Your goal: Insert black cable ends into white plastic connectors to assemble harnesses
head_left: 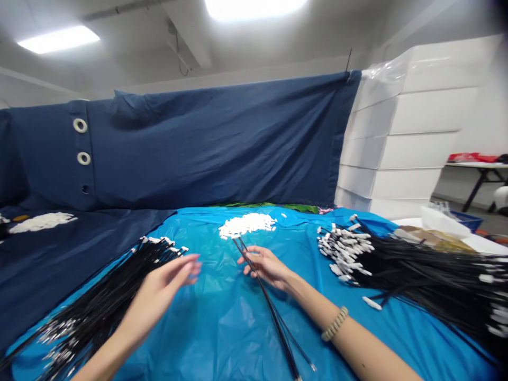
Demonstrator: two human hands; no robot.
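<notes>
My right hand [266,266] is closed round a few thin black cables [273,312] that run from near the white pile back toward me over the blue plastic sheet [222,328]. My left hand [169,283] hovers open with its fingers stretched out, just right of a long bundle of black cables [107,296] with white tips at its far end. A small heap of white plastic caps [246,224] lies just beyond both hands. A beaded bracelet [335,324] sits on my right wrist.
A large heap of black cables with white end caps [400,270] fills the right side. A dark blue cloth [206,143] hangs behind the table, white foam boxes [405,132] stacked to its right. More white caps [42,221] lie at far left.
</notes>
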